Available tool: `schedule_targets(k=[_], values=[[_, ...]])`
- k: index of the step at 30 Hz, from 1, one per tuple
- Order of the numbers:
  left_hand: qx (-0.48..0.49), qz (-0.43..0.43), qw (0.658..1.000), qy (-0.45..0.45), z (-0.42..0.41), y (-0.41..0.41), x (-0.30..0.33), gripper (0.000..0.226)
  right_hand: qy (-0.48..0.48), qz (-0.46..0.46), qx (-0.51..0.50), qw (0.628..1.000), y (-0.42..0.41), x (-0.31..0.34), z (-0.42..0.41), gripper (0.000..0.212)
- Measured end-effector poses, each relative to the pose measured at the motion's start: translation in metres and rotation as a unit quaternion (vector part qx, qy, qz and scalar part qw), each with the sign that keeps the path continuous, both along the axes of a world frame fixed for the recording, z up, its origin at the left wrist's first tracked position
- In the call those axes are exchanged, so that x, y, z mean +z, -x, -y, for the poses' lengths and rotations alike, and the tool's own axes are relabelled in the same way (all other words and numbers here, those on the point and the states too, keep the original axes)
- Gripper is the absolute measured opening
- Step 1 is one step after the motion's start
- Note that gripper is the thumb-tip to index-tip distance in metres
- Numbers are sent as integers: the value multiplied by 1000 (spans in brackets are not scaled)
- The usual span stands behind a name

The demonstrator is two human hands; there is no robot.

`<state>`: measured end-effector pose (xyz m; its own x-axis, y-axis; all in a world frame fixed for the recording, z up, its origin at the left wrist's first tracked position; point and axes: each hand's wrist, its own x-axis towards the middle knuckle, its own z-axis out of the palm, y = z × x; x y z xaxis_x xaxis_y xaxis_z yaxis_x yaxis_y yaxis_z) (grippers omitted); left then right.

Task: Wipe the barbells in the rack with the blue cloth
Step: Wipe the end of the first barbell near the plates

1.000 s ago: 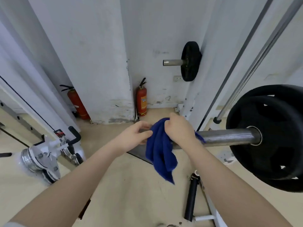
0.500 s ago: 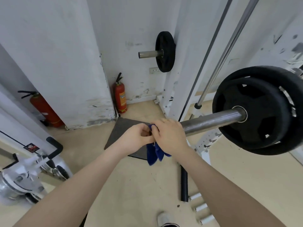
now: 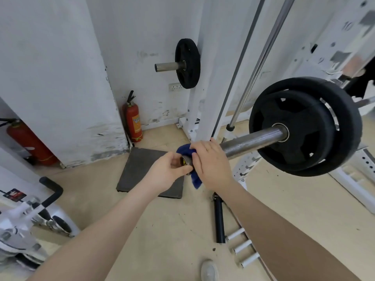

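A steel barbell (image 3: pixel 253 139) lies across the white rack, with two black plates (image 3: pixel 304 126) on its sleeve at the right. The blue cloth (image 3: pixel 185 150) is wrapped round the near end of the sleeve, and a tail of it hangs below. My right hand (image 3: pixel 211 163) grips the cloth around the bar. My left hand (image 3: pixel 168 171) curls round the bar's end cap (image 3: pixel 185 162), fingertips on its rim. Most of the cloth is hidden under my right hand.
A second barbell sleeve (image 3: pixel 166 66) with one black plate (image 3: pixel 187 60) sticks out from the white upright (image 3: pixel 205 78) behind. Two red fire extinguishers (image 3: pixel 133 122) (image 3: pixel 28 142) stand by the wall. A dark mat (image 3: pixel 142 169) lies on the floor. White pegs (image 3: pixel 241 247) and a black bar (image 3: pixel 219 220) sit low right.
The loosely hanging cloth has been bunched round the bar's end under my right hand. My left hand has moved from the cloth onto the end cap. The view swung left.
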<state>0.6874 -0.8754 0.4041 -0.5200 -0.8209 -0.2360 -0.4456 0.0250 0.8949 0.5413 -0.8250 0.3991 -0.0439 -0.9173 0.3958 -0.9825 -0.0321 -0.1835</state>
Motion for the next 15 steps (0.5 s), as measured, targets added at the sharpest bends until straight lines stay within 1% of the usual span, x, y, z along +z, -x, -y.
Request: schedule_targets(k=[2, 3, 5, 6, 7, 8, 10, 12, 13, 14, 15], values=[[0, 0, 1000, -7, 0, 0, 0, 37, -70, -21, -57, 996, 7, 11, 18, 38], [1, 4, 1000, -7, -1, 1, -1, 37, -76, -14, -92, 993, 12, 13, 25, 39], [8, 13, 1000, -2, -4, 1, -3, 37, -42, 8, -162, 986, 15, 12, 26, 42], [11, 13, 1000, 0, -5, 2, -3, 38, -14, 8, -174, 985, 10, 11, 22, 43], [13, 10, 1000, 2, -6, 2, -3, 38, 5, 12, -156, 988, 3, 7, 15, 42], [13, 7, 1000, 6, -6, 3, -3, 39, 23, 21, -116, 993, -5, 2, 8, 38], [13, 1, 1000, 13, -8, 4, -1, 49, 47, 27, -24, 998, -13, -9, -7, 29], [13, -11, 1000, 10, -12, 4, 3, 60, 65, -12, 26, 997, 5, -8, -8, 27], [12, -15, 1000, 11, -13, 4, 4, 60, 62, -39, 19, 997, 19, -7, -4, 28], [10, -12, 1000, 18, -14, 4, 4, 57, 44, -51, -16, 998, 34, -4, 0, 32], [10, -2, 1000, 23, -15, 4, 3, 54, 21, -42, -65, 997, 48, 1, 3, 37]])
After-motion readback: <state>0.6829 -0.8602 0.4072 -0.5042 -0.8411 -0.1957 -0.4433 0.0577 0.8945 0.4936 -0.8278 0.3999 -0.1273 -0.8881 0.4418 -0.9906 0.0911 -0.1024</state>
